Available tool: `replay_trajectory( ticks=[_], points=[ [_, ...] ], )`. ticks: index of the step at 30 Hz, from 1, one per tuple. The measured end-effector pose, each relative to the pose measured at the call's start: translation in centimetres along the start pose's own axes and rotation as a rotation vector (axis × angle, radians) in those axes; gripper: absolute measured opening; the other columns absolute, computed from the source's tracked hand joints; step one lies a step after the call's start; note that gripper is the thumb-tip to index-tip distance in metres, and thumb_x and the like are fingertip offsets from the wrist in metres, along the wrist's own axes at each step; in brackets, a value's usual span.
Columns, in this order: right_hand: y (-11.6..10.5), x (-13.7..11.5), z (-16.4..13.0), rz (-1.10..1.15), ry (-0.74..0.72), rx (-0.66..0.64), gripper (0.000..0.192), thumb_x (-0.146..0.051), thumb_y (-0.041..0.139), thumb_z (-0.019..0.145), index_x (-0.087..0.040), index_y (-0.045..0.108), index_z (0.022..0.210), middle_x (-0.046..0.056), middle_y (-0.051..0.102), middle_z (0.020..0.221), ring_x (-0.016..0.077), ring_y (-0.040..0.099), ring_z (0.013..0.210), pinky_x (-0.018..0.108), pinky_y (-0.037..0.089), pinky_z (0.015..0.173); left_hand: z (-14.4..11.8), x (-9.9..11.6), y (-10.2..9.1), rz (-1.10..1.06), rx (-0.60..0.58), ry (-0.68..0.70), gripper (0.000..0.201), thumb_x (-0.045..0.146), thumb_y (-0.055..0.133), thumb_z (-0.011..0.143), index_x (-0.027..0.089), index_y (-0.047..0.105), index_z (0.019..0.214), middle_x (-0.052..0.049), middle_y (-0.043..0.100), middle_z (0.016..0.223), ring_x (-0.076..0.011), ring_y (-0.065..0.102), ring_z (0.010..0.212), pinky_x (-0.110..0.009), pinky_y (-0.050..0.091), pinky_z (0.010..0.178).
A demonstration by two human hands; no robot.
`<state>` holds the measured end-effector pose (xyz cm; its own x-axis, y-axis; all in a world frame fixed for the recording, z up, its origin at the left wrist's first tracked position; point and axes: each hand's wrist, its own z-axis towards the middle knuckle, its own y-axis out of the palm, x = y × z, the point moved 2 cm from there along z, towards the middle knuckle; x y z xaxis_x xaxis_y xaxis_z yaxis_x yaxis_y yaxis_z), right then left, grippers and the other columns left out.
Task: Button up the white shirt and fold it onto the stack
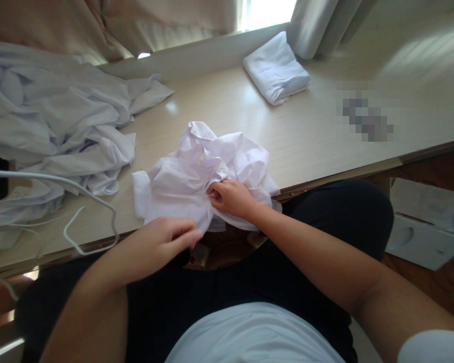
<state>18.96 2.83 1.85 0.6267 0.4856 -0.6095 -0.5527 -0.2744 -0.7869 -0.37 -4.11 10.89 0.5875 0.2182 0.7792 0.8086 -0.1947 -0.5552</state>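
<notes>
A bunched white shirt lies at the table's front edge, some of its cloth hanging over. My right hand is closed on a gathered part near its middle, thumb and fingers pinching the fabric. Just in front of the shirt's lower left side is my left hand, its thumb pointing right. Those fingers are blurred and partly turned away, so I cannot tell whether they touch or grip the cloth.
Loose white cloth is heaped at the left, near a white wire hanger that juts over the table edge. A folded white cloth rests by the window sill. White boxes stand on the floor at right.
</notes>
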Motion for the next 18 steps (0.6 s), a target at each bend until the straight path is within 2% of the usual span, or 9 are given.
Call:
replay_trajectory(
  ticks=[2,4,6,8,13,18],
  points=[
    [0.0,-0.1,0.0,-0.001,0.001,-0.001,0.02,-0.023,0.061,0.088,-0.022,0.07,0.106,0.004,0.073,0.091,0.0197,0.064,0.087,0.028,0.042,0.078,1.6,-1.1,1.3,-0.007,-0.099,-0.022,0.038,0.052,0.067,0.083,0.019,0.059,0.066,0.001,0.055,0.056,-0.0137,0.049,0.049,-0.025,0.036,0.046],
    [0.0,-0.2,0.0,-0.002,0.001,-0.004,0.02,-0.023,0.061,0.088,-0.021,0.07,0.105,0.004,0.073,0.089,0.0197,0.064,0.087,0.028,0.042,0.078,3.4,-2.7,2.7,-0.066,-0.036,-0.053,0.037,0.055,0.059,0.087,0.019,0.061,0.078,0.002,0.054,0.057,-0.0117,0.045,0.043,-0.024,0.033,0.043],
    [0.0,-0.2,0.0,-0.008,0.001,-0.004,0.019,-0.024,0.061,0.088,-0.021,0.07,0.104,0.004,0.072,0.088,0.0198,0.064,0.086,0.028,0.041,0.077,4.9,-3.9,3.9,-0.069,0.051,-0.027,0.036,0.054,0.063,0.085,0.018,0.063,0.089,0.002,0.058,0.06,-0.0117,0.047,0.044,-0.024,0.035,0.045],
    [0.0,-0.2,0.1,-0.018,-0.001,0.007,0.017,-0.025,0.06,0.089,-0.021,0.069,0.103,0.004,0.072,0.086,0.02,0.064,0.084,0.029,0.041,0.075,5.7,-4.7,4.8,-0.078,0.099,-0.003,0.037,0.053,0.065,0.084,0.017,0.064,0.091,0.001,0.061,0.062,-0.0117,0.049,0.045,-0.024,0.037,0.047],
    [0.2,-0.2,0.1,-0.013,-0.021,0.018,0.015,-0.026,0.061,0.089,-0.021,0.069,0.101,0.003,0.071,0.086,0.0202,0.063,0.084,0.029,0.04,0.076,5.9,-4.7,5.5,-0.093,0.114,0.057,0.034,0.049,0.068,0.081,0.016,0.067,0.091,-0.002,0.066,0.07,-0.0129,0.054,0.055,-0.022,0.039,0.052],
    [0.6,0.0,0.1,0.018,-0.022,0.024,0.018,-0.026,0.061,0.088,-0.021,0.069,0.104,0.003,0.07,0.087,0.0206,0.063,0.085,0.029,0.041,0.079,5.9,-5.1,5.7,-0.107,0.112,0.047,0.032,0.046,0.064,0.084,0.015,0.069,0.091,-0.002,0.066,0.072,-0.0129,0.053,0.059,-0.022,0.039,0.053]
  ],
)
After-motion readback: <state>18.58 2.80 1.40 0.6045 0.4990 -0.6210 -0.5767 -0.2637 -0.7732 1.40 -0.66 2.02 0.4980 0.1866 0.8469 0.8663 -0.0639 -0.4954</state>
